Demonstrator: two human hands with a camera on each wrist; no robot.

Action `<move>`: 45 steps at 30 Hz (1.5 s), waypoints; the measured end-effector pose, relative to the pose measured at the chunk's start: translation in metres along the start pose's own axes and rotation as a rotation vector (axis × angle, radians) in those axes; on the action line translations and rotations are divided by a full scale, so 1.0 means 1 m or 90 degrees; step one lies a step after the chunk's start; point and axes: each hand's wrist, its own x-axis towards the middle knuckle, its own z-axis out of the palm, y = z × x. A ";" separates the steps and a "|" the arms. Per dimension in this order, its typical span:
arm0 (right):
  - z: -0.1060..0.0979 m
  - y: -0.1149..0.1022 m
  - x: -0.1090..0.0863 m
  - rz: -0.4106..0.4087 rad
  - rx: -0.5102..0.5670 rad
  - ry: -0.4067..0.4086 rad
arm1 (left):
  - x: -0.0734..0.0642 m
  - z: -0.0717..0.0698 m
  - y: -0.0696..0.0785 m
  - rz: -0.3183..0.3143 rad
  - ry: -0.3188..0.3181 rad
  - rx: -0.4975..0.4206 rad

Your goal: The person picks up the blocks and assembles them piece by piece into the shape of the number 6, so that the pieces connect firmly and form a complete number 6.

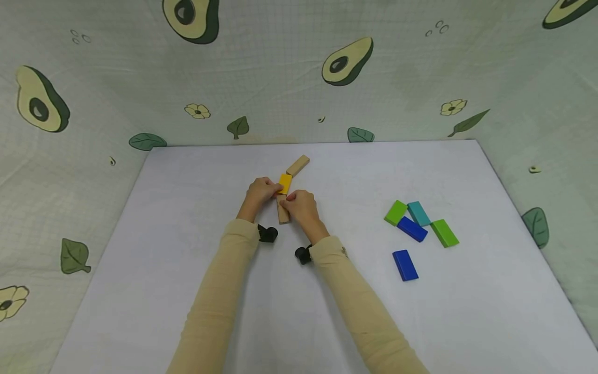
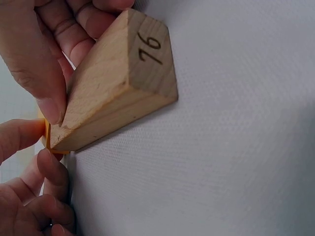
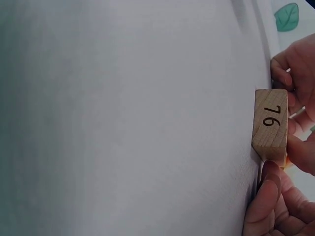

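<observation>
Yellow marks the middle piece of your little row: the yellow block [image 1: 285, 184] lies on the white table [image 1: 187, 249], pinched by the fingertips of your left hand [image 1: 261, 191]. Your right hand [image 1: 302, 206] grips the near wooden block [image 1: 283, 214], with fingertips at its far end, where it meets the yellow block. That wooden block lies flat, and its end facing you reads 76 in both wrist views. Beyond them, the far wooden block [image 1: 298, 165] slants away to your right, its lower end at the top corner of the yellow one.

Well apart, over on your right, a teal block [image 1: 418, 213], a left green block [image 1: 396, 212] and an upper blue block [image 1: 412, 229] lie close together, with a right green block [image 1: 445, 233] just beside them. A lower blue block [image 1: 405, 265] lies apart from that cluster, closer to you. Behind the table hangs a pale cloth [image 1: 280, 93] printed with avocados, leaves and flowers.
</observation>
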 end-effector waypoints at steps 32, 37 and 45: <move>-0.069 0.011 -0.073 -0.223 0.090 0.008 | -0.002 0.002 0.000 -0.008 0.004 -0.014; -0.085 0.017 -0.091 -0.229 0.066 0.015 | -0.003 0.001 0.001 -0.004 0.006 -0.009; -0.101 0.028 -0.112 -0.221 0.048 0.026 | -0.005 0.000 0.001 -0.004 0.000 -0.027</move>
